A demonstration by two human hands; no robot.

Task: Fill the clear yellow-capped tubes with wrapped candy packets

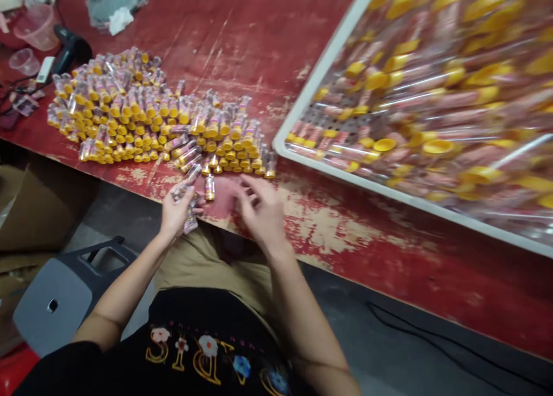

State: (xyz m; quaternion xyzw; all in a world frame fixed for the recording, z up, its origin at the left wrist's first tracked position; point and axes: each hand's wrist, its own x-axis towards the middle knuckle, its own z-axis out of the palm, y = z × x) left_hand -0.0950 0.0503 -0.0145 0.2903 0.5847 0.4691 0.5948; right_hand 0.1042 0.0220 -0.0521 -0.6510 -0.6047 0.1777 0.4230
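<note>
Many small wrapped tubes with yellow ends (142,110) lie stacked in a long pile on the worn red table. My left hand (176,210) is at the table's front edge, its fingers closed round several wrapped tubes. A single tube (209,187) stands upright on the table between my hands. My right hand (258,208) hovers by the pile's right end, blurred by motion, fingers curled and apart, with nothing visible between them.
A white-rimmed tray (371,184) full of larger yellow-capped tubes covers the table's right side. At the back left are a black heat gun or dryer (71,47), a pink basket (37,28) and plastic bags (114,1). A grey plastic object (64,298) stands below left.
</note>
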